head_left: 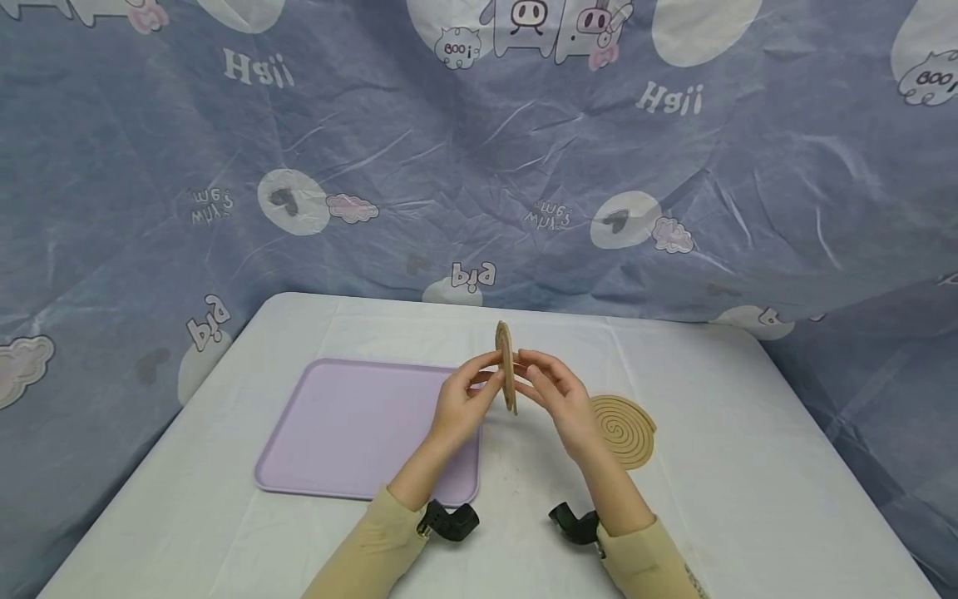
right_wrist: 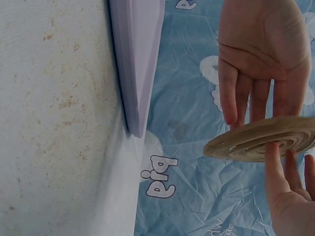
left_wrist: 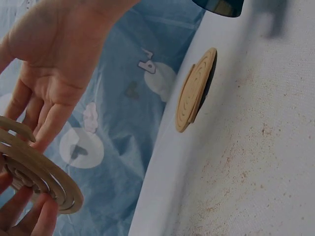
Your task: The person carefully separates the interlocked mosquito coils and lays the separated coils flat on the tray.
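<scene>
Both hands were up over the table (head_left: 748, 466) w/ a tan spiral coil disc (head_left: 506, 366) held on edge between them, roughly above the tray's right side; left hand (head_left: 460, 408) had its fingertips on one face, right hand (head_left: 560, 398) had fingers on the other face, so the disc was sandwiched upright, not lying flat; fingers on both looked mostly straight, pressing rather than wrapped round it; left wrist view showed the disc (left_wrist: 37, 174) w/ fingertips (left_wrist: 42, 219) touching its edge from below and the other palm (left_wrist: 54, 59) open behind it; right wrist view showed the same disc (right_wrist: 263, 139) edge-on w/ straight fingers (right_wrist: 246, 98) on top and a thumb-ish finger underneath; can't tell if anything was actually pinching hard.

A second coil (head_left: 624, 430), same tan spiral, lay flat on the table just right of the right wrist, apart from the held one; in the left wrist view it (left_wrist: 196, 90) looked like two layers stacked tbh.

Lilac tray (head_left: 352, 428) sat flat on the table to the left, the left forearm crossing its near right corner; blue cartoon-print cloth (head_left: 224, 166) hung behind everything; black wrist cam mounts visible on both sleeves.
</scene>
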### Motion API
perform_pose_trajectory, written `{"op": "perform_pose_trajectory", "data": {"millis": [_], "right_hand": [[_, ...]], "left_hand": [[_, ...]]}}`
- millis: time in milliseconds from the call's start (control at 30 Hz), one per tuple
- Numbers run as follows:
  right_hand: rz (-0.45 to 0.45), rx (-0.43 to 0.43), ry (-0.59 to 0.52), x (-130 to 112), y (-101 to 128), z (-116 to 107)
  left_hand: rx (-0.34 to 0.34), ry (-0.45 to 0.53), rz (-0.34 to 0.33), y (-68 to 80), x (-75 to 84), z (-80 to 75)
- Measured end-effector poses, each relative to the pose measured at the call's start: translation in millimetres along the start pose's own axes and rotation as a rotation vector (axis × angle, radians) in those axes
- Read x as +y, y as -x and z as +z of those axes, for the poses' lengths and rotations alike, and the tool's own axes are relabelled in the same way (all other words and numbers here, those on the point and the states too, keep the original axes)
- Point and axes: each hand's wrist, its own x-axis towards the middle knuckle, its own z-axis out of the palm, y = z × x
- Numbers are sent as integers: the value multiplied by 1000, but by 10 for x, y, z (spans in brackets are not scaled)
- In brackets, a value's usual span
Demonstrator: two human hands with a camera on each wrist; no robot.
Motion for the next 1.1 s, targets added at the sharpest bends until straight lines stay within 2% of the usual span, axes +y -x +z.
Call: {"op": "perform_pose_trajectory", "data": {"millis": [133, 367, 567, 733, 1100], "right_hand": [[1, -10, -34, 51, -15, -22], [-15, -4, 43, 108, -9, -43], [-71, -9, 64, 141, -21, -43], [-74, -2, 101, 165, -23, -56], [-69, 14, 111, 174, -18, -56]], "left_hand": [[-26, 14, 3, 6, 44, -18], [-32, 36, 5, 6, 59, -10], [-45, 118, -22, -4, 56, -12], [-63, 178, -45, -11, 47, -11], [-96, 251, -62, -23, 17, -11]]}}
